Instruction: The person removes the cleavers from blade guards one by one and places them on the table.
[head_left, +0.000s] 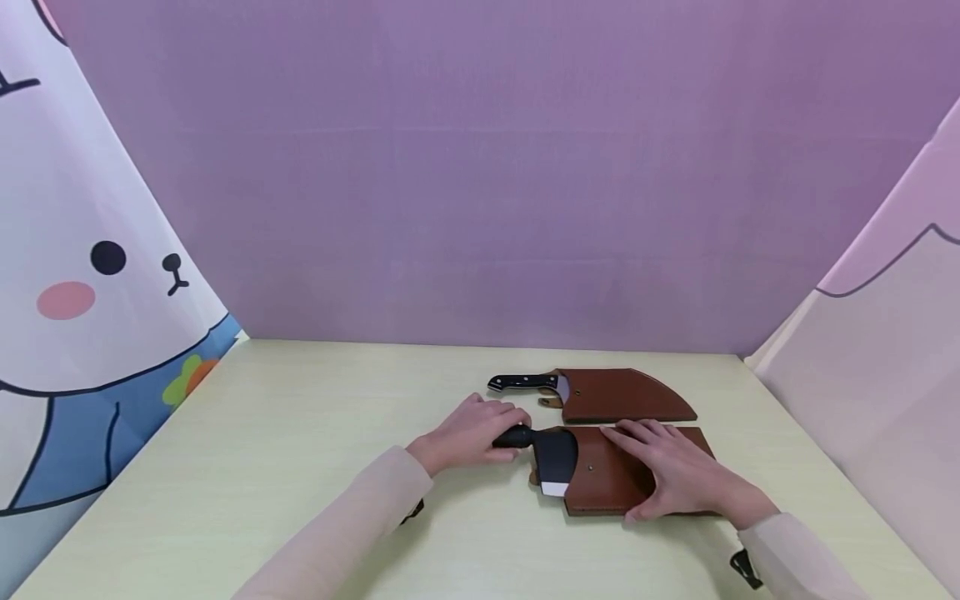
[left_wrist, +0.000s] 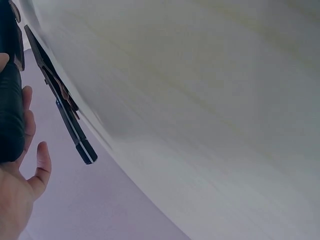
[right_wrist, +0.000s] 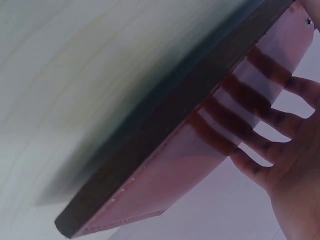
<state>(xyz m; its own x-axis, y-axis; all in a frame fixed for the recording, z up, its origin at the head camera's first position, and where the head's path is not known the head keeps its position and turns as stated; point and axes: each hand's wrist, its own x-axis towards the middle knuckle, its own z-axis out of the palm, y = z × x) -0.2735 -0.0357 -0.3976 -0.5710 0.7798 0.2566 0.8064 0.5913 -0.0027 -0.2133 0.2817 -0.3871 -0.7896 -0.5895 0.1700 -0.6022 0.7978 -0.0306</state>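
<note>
My left hand [head_left: 480,425] grips the black handle [head_left: 513,437] of a cleaver. Part of the cleaver's dark blade [head_left: 555,457], with a pale cutting edge, shows outside a brown leather sheath [head_left: 607,496]; the rest is hidden inside. Across that sheath spreads my right hand [head_left: 678,467], fingertips along its far side and thumb at its near edge. In the right wrist view, the fingers touch the glossy sheath [right_wrist: 180,175] and reflect in it. The left wrist view shows the thick dark handle [left_wrist: 11,110] in the left hand.
Just behind lies a second knife with a black riveted handle [head_left: 525,382], its blade in another brown sheath [head_left: 622,393]. Both sit on a pale wooden table [head_left: 300,450]. A purple cloth backdrop [head_left: 480,183] rises behind, with cartoon-printed cloths at the sides.
</note>
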